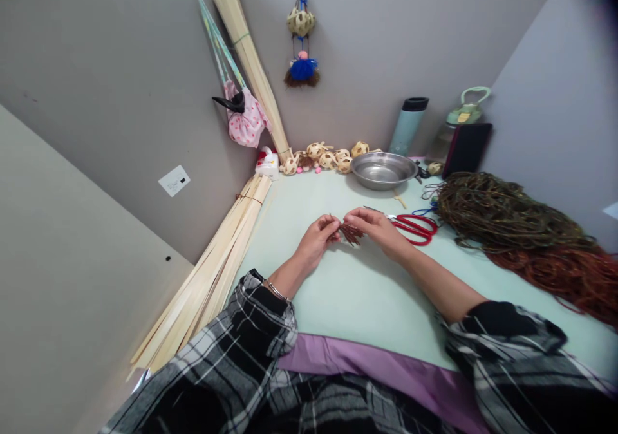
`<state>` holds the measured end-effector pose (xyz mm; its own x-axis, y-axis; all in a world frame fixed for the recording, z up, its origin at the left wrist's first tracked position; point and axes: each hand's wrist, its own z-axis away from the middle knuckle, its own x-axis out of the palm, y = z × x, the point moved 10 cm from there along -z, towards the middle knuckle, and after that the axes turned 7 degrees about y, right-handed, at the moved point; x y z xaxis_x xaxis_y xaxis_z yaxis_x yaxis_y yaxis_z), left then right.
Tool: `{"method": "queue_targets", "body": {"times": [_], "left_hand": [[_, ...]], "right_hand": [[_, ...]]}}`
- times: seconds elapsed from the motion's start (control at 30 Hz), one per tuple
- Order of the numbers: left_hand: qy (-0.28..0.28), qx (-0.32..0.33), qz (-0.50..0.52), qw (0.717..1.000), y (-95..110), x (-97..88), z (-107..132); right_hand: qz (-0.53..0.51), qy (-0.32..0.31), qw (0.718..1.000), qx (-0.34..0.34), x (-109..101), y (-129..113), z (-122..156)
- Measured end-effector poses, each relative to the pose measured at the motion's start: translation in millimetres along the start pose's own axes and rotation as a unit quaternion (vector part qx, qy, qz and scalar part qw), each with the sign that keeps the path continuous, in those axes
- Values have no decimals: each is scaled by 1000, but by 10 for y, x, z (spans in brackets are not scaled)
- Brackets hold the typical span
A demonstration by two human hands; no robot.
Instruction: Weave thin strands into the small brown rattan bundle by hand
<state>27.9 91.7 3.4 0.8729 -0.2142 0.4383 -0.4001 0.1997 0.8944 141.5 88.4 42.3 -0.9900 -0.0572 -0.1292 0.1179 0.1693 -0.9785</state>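
Observation:
Over the middle of the pale green table, my left hand (321, 237) and my right hand (374, 226) meet with their fingertips pinched. Between them hangs a small tassel of reddish-brown cord (351, 234), its loose strands pointing down. My left fingers close on one end of it, and my right thumb and fingers grip it near the top. Fingers hide the upper part of the tassel. Just beyond my right hand lie scissors with red handles (416, 228), their blades partly behind that hand.
A metal bowl (383, 170) stands at the back beside several woven strip balls (328, 160). Heaps of dark green cord (502, 208) and red-brown cord (560, 276) fill the right side. Bundled wood strips (207, 273) lean along the left edge. A blue tumbler (408, 128) and a phone (467, 149) stand behind.

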Motion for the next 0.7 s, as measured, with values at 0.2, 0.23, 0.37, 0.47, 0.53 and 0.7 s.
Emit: {"method": "queue_targets", "body": {"times": [0.2, 0.23, 0.37, 0.47, 0.53, 0.7], "left_hand": [[18, 21, -6, 1000, -14, -50, -22], [18, 24, -9, 1000, -19, -50, -26], [7, 23, -29, 999, -43, -27, -25], [-6, 19, -45, 999, -47, 2, -9], [-9, 22, -48, 999, -36, 14, 1], [-12, 16, -52, 998, -56, 27, -3]], "right_hand": [[-16, -52, 998, 8, 134, -8, 45], [-19, -42, 999, 6, 115, -4, 36], [-19, -19, 1000, -13, 70, 4, 8], [-34, -12, 999, -6, 68, 26, 2], [-39, -3, 999, 0, 59, 33, 1], [-35, 19, 999, 2, 9, 50, -12]]}}
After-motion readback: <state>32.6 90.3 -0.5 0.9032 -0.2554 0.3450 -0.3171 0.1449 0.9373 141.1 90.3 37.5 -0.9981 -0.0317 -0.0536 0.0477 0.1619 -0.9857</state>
